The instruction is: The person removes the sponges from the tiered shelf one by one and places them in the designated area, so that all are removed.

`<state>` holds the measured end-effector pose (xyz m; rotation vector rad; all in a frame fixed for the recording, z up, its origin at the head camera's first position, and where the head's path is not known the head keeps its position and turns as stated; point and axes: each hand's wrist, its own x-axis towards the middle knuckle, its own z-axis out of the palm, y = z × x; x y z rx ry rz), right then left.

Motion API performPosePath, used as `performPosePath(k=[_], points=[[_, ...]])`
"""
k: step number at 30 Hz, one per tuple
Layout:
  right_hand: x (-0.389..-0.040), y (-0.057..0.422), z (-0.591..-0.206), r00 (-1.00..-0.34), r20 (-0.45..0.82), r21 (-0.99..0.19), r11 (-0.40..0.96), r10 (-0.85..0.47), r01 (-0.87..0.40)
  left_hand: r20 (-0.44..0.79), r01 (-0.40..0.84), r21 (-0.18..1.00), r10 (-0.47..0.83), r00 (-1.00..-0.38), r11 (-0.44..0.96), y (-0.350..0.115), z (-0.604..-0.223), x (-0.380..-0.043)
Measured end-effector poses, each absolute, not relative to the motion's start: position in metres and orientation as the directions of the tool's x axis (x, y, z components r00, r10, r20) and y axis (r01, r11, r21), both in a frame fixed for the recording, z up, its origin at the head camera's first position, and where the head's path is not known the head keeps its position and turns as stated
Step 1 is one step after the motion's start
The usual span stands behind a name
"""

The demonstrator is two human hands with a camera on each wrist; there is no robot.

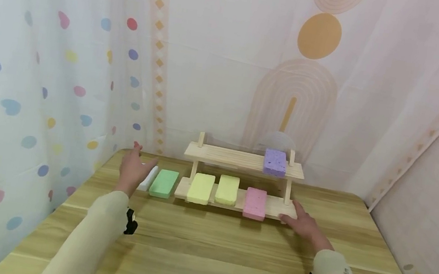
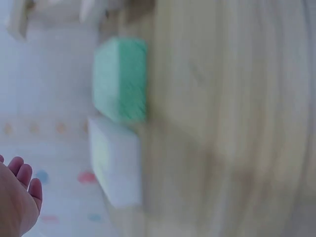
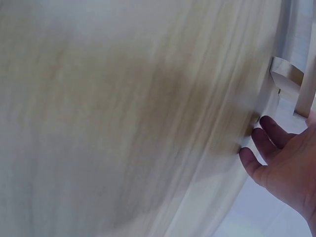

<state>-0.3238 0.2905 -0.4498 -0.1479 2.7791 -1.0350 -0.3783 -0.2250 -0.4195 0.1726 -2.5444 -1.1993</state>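
Observation:
My left hand [image 1: 133, 171] is over the far left of the table, thumb and fingers spread, holding nothing. It partly covers a white sponge [image 1: 148, 178], which lies beside a green sponge [image 1: 164, 184]; the left wrist view shows the white sponge [image 2: 116, 163] apart from the hand's fingers [image 2: 23, 174]. At the right end of a two-tier wooden rack [image 1: 225, 155], my right hand [image 1: 304, 223] holds the lower board, its thumb along the front edge. Two yellow sponges [image 1: 201, 188] and a pink sponge [image 1: 255, 203] lean on that board. A purple sponge [image 1: 275, 162] sits on the upper board.
The wood-grain table [image 1: 203, 252] stretches in front of the rack. Behind it hangs a pale patterned curtain [image 1: 226, 86], with a dotted curtain [image 1: 62, 87] along the left side and another pale cloth [image 1: 438, 200] at the right.

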Motion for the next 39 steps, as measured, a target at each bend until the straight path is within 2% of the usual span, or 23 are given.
performPosePath(k=[8,16,32,39], points=[[-0.333,0.294,-0.451,-0.977,-0.132,-0.699,0.715,-0.166,-0.027,0.323,0.191,0.749,-0.098,-0.941,0.635,-0.174,-0.390,-0.385],[-0.336,0.297,-0.449,-0.972,-0.156,-0.747,0.665,-0.176,-0.001,0.343,0.273,0.735,0.007,-0.939,0.621,-0.114,-0.370,-0.387],[-0.333,0.292,-0.453,-0.971,-0.166,-0.745,0.667,-0.170,0.011,0.334,0.307,0.765,0.057,-0.941,0.566,-0.006,-0.348,-0.380],[-0.331,0.292,-0.454,-0.976,-0.152,-0.743,0.669,-0.153,0.012,0.315,0.276,0.747,0.043,-0.948,0.605,0.040,-0.350,-0.377]])
